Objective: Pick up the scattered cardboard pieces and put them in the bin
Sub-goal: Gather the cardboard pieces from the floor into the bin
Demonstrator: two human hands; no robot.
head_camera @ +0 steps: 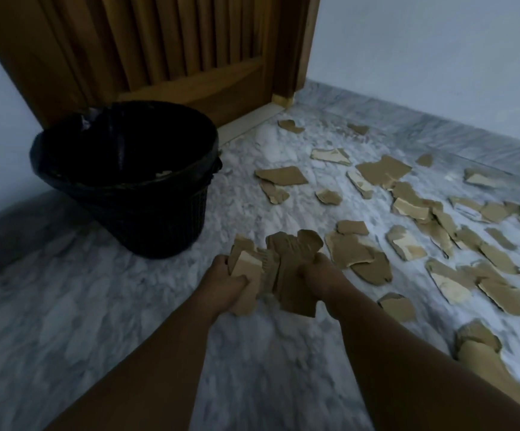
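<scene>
Both my hands hold a bunch of torn brown cardboard pieces [286,265] above the marble floor, at the middle of the view. My left hand [224,283] grips the left side of the bunch and my right hand [320,275] grips the right side. The black bin [190,213], lined with a black bag, stands to the upper left of my hands, and a pale scrap shows inside it. Several more cardboard pieces [283,175] lie scattered over the floor to the right, out to the far wall.
A wooden door [174,48] stands behind the bin. White walls meet the grey marble floor [97,306] at a skirting along the right. A large cardboard piece [488,365] lies close to my right forearm.
</scene>
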